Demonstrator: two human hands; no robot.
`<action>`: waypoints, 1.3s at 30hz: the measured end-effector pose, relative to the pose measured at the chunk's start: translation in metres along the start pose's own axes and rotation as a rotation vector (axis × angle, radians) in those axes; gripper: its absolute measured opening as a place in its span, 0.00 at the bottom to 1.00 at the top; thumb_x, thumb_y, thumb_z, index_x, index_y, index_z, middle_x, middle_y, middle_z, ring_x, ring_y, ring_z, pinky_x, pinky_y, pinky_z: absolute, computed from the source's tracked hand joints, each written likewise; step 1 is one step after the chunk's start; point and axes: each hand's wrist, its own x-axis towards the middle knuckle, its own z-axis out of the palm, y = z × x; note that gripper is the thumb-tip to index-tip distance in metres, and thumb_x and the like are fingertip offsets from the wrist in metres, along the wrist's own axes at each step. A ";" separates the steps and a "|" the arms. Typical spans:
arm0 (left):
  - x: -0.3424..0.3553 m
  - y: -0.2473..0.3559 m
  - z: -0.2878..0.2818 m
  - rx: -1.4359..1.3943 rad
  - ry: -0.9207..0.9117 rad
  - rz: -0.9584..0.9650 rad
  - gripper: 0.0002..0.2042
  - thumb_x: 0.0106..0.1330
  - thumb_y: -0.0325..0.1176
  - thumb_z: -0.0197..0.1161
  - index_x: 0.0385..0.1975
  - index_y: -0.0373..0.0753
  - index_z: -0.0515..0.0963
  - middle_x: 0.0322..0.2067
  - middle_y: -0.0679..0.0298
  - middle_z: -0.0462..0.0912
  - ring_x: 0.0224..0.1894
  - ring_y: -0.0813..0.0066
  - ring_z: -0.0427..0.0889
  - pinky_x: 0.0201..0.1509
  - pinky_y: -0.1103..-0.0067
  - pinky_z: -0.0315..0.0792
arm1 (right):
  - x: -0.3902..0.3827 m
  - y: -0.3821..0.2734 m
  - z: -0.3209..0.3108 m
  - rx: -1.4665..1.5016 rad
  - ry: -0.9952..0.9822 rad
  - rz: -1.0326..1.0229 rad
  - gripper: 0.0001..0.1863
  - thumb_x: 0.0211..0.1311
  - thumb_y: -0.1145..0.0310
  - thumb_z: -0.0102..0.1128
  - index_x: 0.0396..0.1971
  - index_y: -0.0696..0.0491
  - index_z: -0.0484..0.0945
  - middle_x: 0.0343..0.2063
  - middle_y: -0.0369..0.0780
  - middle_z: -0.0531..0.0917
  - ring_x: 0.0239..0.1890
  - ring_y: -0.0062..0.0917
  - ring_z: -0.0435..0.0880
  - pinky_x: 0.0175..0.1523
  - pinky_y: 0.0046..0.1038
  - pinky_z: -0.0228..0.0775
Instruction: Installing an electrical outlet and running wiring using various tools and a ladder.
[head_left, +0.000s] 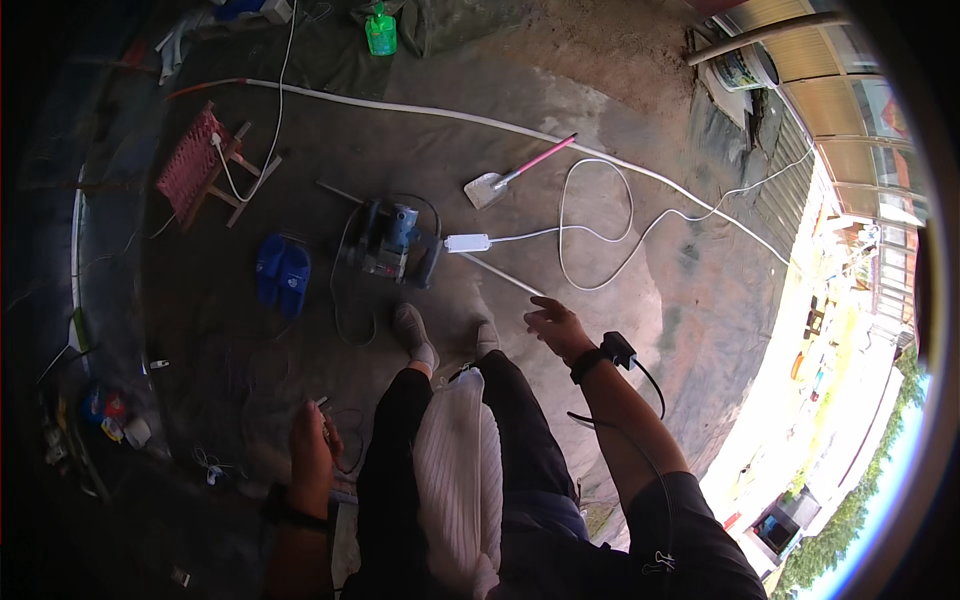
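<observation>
My right hand (pixel 558 328) is closed at the near end of a thin pale rod (pixel 503 273). The rod slants up and left to a blue and black circular saw (pixel 398 235) on the floor, and a thin length shows again beyond the saw's far left side. My left hand (pixel 312 445) is curled beside my left leg. A small pale object (pixel 322 402) sticks out at its fingertips, too small to name. Against the saw's right side lies a white power strip (pixel 467 243) with a white cord.
Blue slippers (pixel 283 275) lie left of the saw. A folding stool (pixel 200 165) with a red woven seat is farther left. Beyond the power strip lies a small shovel (pixel 490 188) with a pink handle. A long white hose (pixel 440 111) crosses the floor; a green jug (pixel 380 33) stands farther off.
</observation>
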 end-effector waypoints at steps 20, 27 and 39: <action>0.197 -0.103 0.024 0.180 0.272 -0.261 0.17 0.74 0.49 0.45 0.28 0.44 0.69 0.21 0.72 0.67 0.22 0.81 0.67 0.26 0.80 0.63 | 0.326 0.067 0.086 -0.804 0.038 -0.283 0.41 0.48 0.61 0.71 0.64 0.48 0.62 0.62 0.44 0.65 0.66 0.42 0.61 0.68 0.44 0.56; 0.230 -0.109 0.047 0.119 0.302 -0.280 0.18 0.74 0.49 0.45 0.28 0.43 0.69 0.21 0.72 0.67 0.22 0.82 0.67 0.26 0.81 0.63 | 0.382 0.091 0.098 -1.010 -0.033 -0.275 0.45 0.47 0.65 0.72 0.66 0.45 0.59 0.65 0.43 0.62 0.71 0.40 0.54 0.72 0.46 0.46; 0.238 -0.111 0.051 0.252 0.288 -0.191 0.19 0.75 0.48 0.45 0.31 0.39 0.71 0.25 0.70 0.69 0.27 0.80 0.68 0.32 0.79 0.66 | 0.405 0.094 0.079 -1.140 -0.108 -0.333 0.26 0.53 0.61 0.64 0.53 0.51 0.73 0.48 0.45 0.75 0.54 0.41 0.75 0.56 0.41 0.69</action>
